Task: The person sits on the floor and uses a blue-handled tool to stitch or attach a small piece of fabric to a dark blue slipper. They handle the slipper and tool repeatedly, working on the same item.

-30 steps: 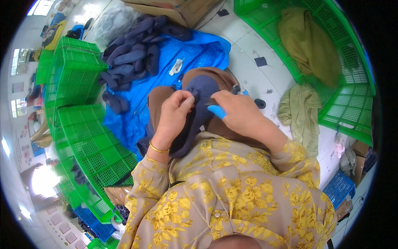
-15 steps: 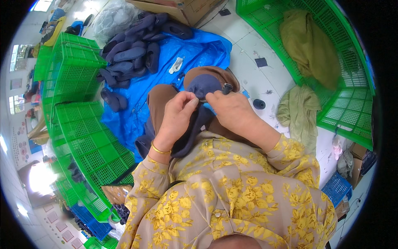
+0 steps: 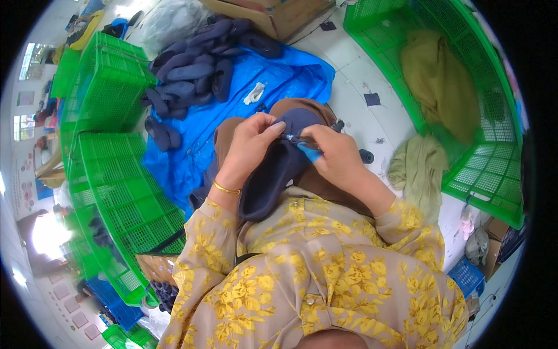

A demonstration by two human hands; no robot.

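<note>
A dark navy slipper (image 3: 264, 189) lies across my lap, its opening toward me and its toe pointing away. My left hand (image 3: 250, 145) is closed, thumb and forefinger pinched at the slipper's upper; whether they hold fabric or thread is too small to tell. Close beside it on the right, my right hand (image 3: 337, 154) grips a slim dark-handled tool (image 3: 337, 125), its metal end at the upper near my left fingertips. Something light blue (image 3: 311, 152) shows under my right fingers. Brown-clothed knees (image 3: 229, 131) support the slipper.
Ahead, a heap of navy slippers (image 3: 189, 72) sits on a blue sheet (image 3: 290, 72), with a white scrap (image 3: 254, 93) nearby. Green crates (image 3: 125, 203) line the left; another (image 3: 485, 160) at right holds olive cloth (image 3: 439, 87). A dark thread spool (image 3: 366, 156) stands on the floor.
My hands have moved slightly apart, showing more of the slipper's opening. The metal end of the tool now shows between them. The whole view has shifted a little.
</note>
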